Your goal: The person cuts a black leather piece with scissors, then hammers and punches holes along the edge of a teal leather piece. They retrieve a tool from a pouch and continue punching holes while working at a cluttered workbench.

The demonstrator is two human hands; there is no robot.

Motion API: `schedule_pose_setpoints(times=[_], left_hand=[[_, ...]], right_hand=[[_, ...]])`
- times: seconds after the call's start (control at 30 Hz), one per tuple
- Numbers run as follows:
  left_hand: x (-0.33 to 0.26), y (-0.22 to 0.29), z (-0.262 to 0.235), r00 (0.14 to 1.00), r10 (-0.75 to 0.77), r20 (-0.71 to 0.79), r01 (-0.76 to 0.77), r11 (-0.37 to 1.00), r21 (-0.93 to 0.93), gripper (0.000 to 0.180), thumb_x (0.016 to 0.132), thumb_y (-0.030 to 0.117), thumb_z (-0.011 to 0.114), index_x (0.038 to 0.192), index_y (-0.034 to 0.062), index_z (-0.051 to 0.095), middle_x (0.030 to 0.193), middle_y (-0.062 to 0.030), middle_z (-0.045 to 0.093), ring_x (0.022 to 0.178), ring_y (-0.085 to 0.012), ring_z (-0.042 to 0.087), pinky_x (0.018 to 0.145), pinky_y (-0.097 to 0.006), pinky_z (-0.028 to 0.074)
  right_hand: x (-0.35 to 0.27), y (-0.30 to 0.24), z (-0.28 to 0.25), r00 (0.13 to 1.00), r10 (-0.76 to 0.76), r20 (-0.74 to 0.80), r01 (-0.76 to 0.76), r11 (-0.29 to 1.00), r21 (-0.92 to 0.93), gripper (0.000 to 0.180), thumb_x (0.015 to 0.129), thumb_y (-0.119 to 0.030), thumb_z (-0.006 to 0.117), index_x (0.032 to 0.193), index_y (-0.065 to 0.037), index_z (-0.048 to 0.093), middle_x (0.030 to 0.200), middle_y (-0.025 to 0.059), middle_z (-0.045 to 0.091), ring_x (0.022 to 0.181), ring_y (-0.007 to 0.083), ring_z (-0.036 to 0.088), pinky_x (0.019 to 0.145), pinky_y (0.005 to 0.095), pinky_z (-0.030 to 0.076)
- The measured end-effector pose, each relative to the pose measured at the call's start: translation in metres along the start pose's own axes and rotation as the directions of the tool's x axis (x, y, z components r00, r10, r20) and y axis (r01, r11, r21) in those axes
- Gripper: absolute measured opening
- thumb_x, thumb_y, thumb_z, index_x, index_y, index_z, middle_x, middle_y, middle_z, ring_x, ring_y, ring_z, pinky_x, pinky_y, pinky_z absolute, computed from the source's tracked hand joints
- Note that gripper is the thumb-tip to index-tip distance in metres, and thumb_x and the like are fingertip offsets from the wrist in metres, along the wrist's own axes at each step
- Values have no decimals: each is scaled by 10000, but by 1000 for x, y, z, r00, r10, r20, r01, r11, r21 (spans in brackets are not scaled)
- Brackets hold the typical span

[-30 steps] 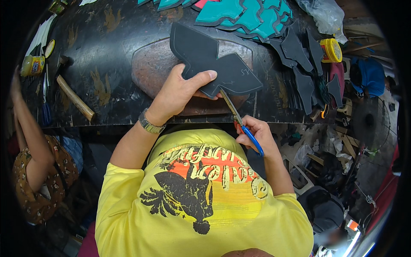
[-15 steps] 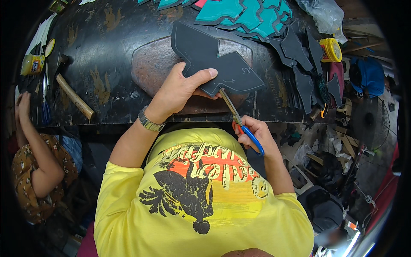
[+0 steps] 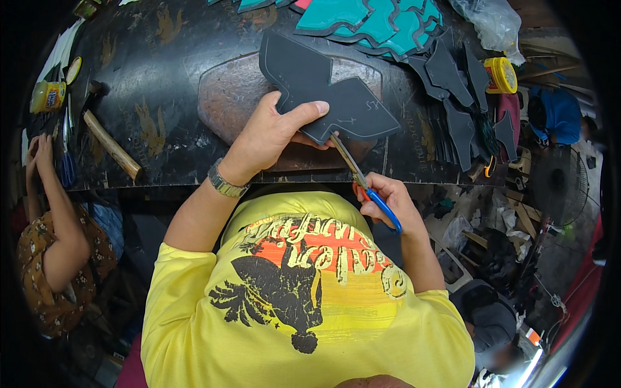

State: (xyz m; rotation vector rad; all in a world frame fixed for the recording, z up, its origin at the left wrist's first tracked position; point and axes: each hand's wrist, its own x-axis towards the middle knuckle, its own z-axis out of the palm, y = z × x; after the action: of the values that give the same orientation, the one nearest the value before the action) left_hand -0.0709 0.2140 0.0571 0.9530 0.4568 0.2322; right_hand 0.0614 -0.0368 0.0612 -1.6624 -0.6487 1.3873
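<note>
You wear this wide fisheye camera on your head, the left of a pair, looking steeply down. Your yellow shirt [image 3: 187, 323] sits near the lens; your left hand [image 3: 266, 134] and right hand [image 3: 386, 202] fall around mid-frame, farther off; the dark table [image 3: 178, 81] spreads beyond them.

Left hand [image 3: 275, 126]: fingers largely hidden beneath dark sheet [image 3: 323, 90]. Right hand [image 3: 388, 194]: finger seating in handles of scissors [image 3: 358, 174] partly concealed. Scissors tips: at lower edge of sheet; too small to tell whether cutting or only touching. Slab [image 3: 226, 100]: middle covered by sheet and left hand. Green pieces [image 3: 349, 18], plastic bag [image 3: 488, 22]: cut off by top edge. Fan [image 3: 561, 181]: blades indistinct. Person at lower right [image 3: 490, 317]: face blurred.
</note>
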Motion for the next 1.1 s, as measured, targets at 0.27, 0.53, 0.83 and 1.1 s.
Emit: schedule_pose_setpoints(times=[0.27,0.53,0.83,1.1], left_hand=[[2,2,0,1000,-21,13,21,1000,-6,284,1004,190,668,1171,-37,639,1017,-139,746,874,-222,757,707,-379,658],[0,3,1,1000,-25,1,25,1000,-14,283,1008,186,661,1135,-67,661,999,-141,749,854,-220,754,720,-350,658],[-3,14,-7,996,36,-84,-42,996,-75,266,1004,187,662,1142,-38,635,947,-162,743,809,-257,763,715,-386,658],[-22,16,2,999,-9,-39,7,999,-50,251,1008,185,654,1112,-42,650,928,-139,747,791,-241,762,715,-363,655]], right_hand=[[1,4,-2,999,0,36,-5,994,113,402,792,-275,907,956,-41,624,791,-60,542,696,8,455,608,196,384],[4,13,-3,998,-57,-18,57,998,-30,429,770,-306,928,928,-42,630,760,-64,546,675,16,450,594,210,379],[-20,-23,-19,934,-229,-275,113,917,-382,446,719,-230,959,946,-27,633,708,2,553,677,81,495,612,260,437],[4,-28,-43,722,-198,-663,-362,709,-605,483,821,-358,845,1080,11,668,861,160,698,771,320,687,753,417,529]])
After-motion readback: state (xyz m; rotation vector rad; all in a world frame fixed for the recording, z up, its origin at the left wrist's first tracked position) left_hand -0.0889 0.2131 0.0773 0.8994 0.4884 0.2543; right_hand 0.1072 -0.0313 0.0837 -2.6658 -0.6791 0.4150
